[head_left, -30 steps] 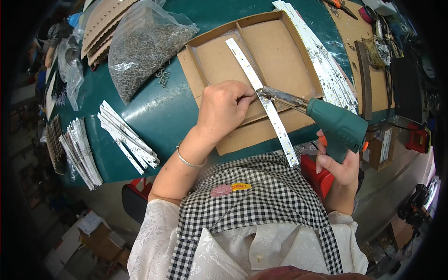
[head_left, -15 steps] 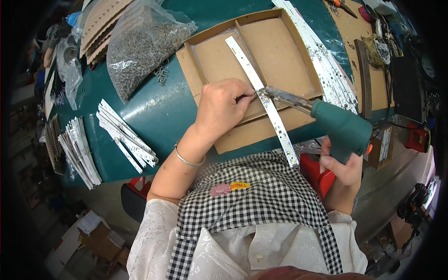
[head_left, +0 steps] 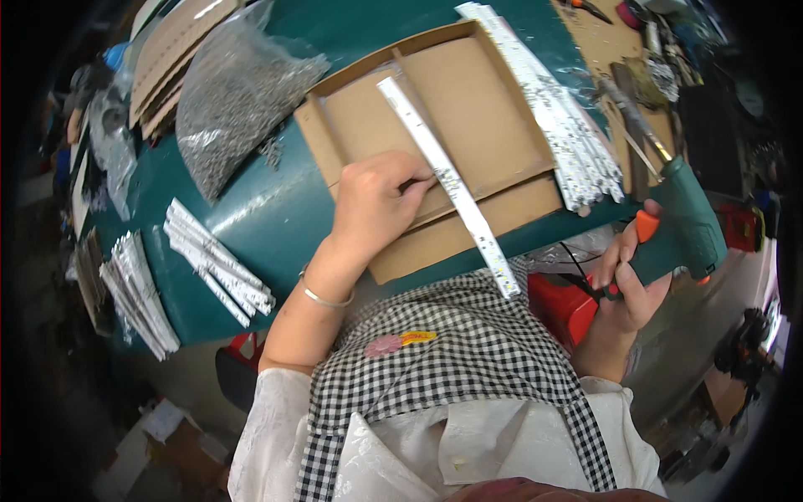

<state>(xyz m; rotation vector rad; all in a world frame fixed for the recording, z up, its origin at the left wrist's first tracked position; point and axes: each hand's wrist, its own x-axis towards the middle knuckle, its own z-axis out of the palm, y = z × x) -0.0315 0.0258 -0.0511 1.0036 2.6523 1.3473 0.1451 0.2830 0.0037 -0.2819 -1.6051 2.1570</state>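
Note:
A white LED strip [head_left: 473,219] lies slantwise across a shallow cardboard box [head_left: 502,186], its near end reaching over the table edge to my checked apron. My left hand [head_left: 376,197] is pinched closed against the strip's left side, near its middle. Whatever sits between those fingertips is too small to make out. In my right hand [head_left: 631,289] is a green soldering gun [head_left: 698,226] with an orange trigger, the fingers wrapped round its handle. Its metal tip points up and away, apart from the strip, to the right of the box.
More LED strips [head_left: 556,109] are stacked right of the box. Two bundles, one nearer [head_left: 217,255] and one farther left [head_left: 138,293], lie on the green table [head_left: 251,222]. A clear bag of screws [head_left: 234,109] stands behind them, beside stacked cardboard [head_left: 171,63]. Pliers [head_left: 592,10] lie far right.
The soldering gun has been lifted off the strip and swung right and up by my right hand. My left hand stays pinched at the strip; the whole view has shifted slightly.

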